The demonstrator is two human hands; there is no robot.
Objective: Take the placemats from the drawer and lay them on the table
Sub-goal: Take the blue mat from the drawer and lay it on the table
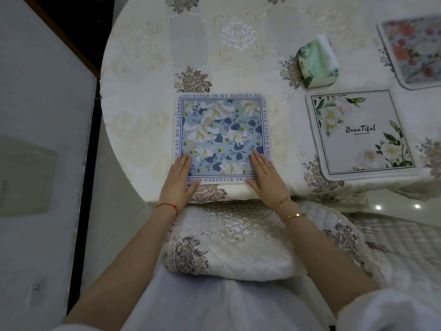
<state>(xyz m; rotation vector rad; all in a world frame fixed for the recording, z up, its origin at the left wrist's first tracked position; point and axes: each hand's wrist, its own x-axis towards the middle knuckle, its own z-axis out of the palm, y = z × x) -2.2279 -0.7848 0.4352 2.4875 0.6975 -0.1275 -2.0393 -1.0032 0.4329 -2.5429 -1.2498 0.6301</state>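
A square blue floral placemat (pixel 222 130) with a border of printed text lies flat on the round table (pixel 148 68), close to the near edge. My left hand (pixel 177 180) rests flat on its near left corner, fingers together and stretched out. My right hand (pixel 267 177) lies flat on its near right corner in the same way. To the right sits a white placemat (pixel 360 134) with green leaves and the word "Beautiful". A third placemat (pixel 415 48), with red and pink flowers, lies at the far right edge of the view. The drawer is not in view.
A green and white tissue pack (pixel 317 62) stands between the placemats at the back. An embroidered cream tablecloth covers the table. A quilted chair cushion (pixel 229 247) sits between me and the table. A white wall panel (pixel 40 139) stands at the left.
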